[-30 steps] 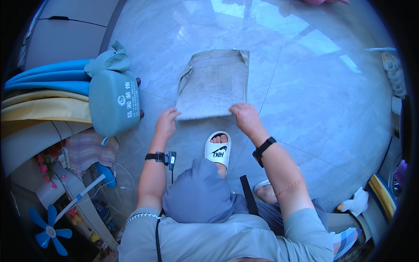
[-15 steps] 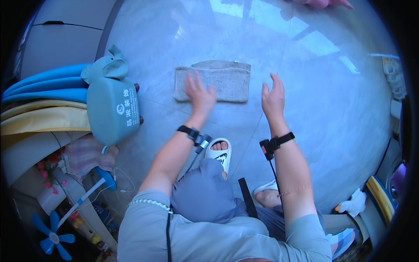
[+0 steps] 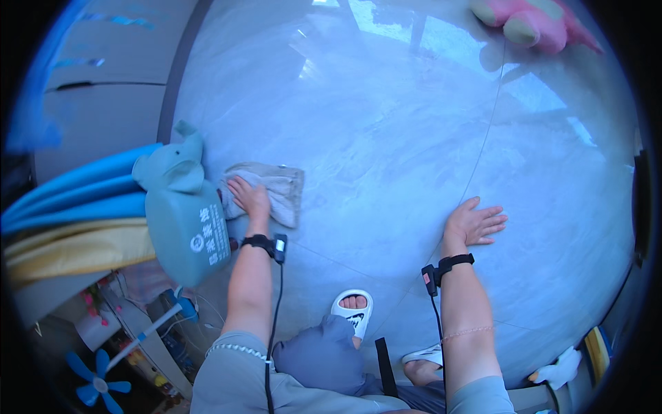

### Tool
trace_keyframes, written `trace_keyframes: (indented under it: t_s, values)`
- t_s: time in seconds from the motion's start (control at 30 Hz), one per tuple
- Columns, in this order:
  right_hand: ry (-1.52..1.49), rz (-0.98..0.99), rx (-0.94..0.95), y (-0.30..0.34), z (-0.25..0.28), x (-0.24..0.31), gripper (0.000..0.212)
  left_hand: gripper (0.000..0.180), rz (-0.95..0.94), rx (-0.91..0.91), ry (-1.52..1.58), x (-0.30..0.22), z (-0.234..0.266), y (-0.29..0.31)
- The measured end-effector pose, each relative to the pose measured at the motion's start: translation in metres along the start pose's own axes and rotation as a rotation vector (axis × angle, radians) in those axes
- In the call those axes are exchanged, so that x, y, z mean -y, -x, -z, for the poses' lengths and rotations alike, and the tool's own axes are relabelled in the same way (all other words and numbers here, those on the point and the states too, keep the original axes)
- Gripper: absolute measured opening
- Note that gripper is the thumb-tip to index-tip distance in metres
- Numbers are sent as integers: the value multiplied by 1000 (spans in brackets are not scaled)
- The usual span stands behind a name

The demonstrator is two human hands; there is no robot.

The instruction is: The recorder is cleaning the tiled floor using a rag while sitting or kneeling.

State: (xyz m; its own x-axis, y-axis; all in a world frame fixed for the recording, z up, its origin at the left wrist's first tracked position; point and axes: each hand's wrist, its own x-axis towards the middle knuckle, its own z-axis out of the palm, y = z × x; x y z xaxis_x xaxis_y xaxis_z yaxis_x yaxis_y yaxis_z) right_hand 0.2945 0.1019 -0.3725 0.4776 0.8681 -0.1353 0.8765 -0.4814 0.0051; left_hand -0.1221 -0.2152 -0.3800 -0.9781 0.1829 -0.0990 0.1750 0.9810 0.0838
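Note:
A grey cloth (image 3: 284,194) lies creased on the glossy floor, beside the blue-green elephant-shaped stool at the left. My left hand (image 3: 251,199) rests on top of it, palm down with the fingers laid out over the fabric; part of the cloth is hidden beneath. Over to the right, my right hand (image 3: 473,222) is palm down against the bare floor, its fingers spread and nothing in them. Both wrists carry black straps with small devices and cables.
The elephant stool (image 3: 185,224) stands close to my left hand, with blue and yellow cushion-like pieces behind it. A blue fan (image 3: 98,383) is at lower left. A pink plush toy (image 3: 541,26) lies at far right, and a white toy (image 3: 557,369) sits lower right.
The cloth has gone from flat and folded in front of me to creased at the left by the stool, under my left hand. My right hand has come down onto the floor.

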Motion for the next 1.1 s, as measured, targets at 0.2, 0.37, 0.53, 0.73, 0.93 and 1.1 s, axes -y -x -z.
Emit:
trace_keyframes:
  t_s: [0.2,0.37,0.53,0.73,0.93,1.1]
  values:
    - [43,43,-90,-23,-7,-25,81,78,-21,47,225,-139,-11,-147]
    - [-50,48,3,3,3,3,80,67,-675,-241,-40,-272,25,-225]
    - [20,63,-73,-14,-2,-16,81,62,-1342,43,218,-444,-39,-39]
    - [-38,43,-15,-7,6,-2,83,65,-1831,713,657,-457,-34,187]
    - [18,50,-119,-15,-11,-23,83,65,-1436,172,512,-474,-33,88]
    - [49,68,-104,-14,-14,-21,82,71,-610,-197,187,-335,-66,-180]
